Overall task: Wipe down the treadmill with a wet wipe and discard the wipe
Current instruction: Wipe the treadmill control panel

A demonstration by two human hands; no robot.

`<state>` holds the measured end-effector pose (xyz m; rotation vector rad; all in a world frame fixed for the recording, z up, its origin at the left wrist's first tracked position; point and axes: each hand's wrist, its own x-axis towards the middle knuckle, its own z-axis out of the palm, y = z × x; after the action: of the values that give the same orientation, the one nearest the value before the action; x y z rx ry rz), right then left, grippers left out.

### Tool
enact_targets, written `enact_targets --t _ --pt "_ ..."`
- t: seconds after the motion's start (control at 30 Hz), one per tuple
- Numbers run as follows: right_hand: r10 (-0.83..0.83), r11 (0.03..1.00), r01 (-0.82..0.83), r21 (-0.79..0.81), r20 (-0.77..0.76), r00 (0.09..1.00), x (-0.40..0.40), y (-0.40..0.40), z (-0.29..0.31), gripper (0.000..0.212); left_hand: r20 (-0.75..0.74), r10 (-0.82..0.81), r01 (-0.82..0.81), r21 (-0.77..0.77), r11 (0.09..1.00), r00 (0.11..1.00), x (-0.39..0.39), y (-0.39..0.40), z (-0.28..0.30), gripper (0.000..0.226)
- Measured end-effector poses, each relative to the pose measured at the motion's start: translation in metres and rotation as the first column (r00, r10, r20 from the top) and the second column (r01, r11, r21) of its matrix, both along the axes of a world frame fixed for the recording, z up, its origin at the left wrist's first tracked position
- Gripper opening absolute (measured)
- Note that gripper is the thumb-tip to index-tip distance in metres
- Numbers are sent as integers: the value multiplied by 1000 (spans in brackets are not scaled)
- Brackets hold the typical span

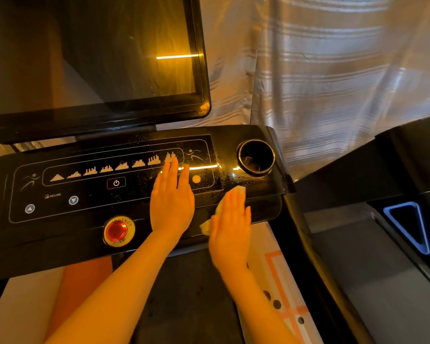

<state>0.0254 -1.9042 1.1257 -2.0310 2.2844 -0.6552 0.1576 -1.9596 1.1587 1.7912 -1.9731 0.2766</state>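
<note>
The treadmill's glossy black console (pixel 90 204) spans the middle of the view, with lit program icons, a power button and a red emergency stop button (pixel 116 230). Fine droplets speckle its right part. My left hand (pixel 172 200) lies flat on the console right of the power button, fingers together, holding nothing. My right hand (pixel 231 227) presses flat on a pale wet wipe (pixel 239 189) at the console's right front edge. The wipe shows beyond my fingertips and beside my thumb; the rest is hidden under the palm.
A dark screen (pixel 94 60) stands above the console. A round cup holder (pixel 256 157) sits at the console's right end. The running belt (pixel 184 299) lies below. A second treadmill (pixel 382 244) stands to the right, and a striped curtain (pixel 333 70) hangs behind.
</note>
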Motion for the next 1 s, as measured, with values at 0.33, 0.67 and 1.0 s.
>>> enact_targets --t 0.33,0.67,1.0 --pt "-383 906 345 245 128 915 -19 -14 12 70 31 12 -14 57 998 999 -3 0 2 55" --pt "-321 940 303 160 105 941 -16 -7 1 73 6 4 -4 37 999 1000 -3 1 3 52" --pt "-312 950 310 33 98 945 3 -16 8 71 -19 5 -4 63 998 1000 -3 1 3 55"
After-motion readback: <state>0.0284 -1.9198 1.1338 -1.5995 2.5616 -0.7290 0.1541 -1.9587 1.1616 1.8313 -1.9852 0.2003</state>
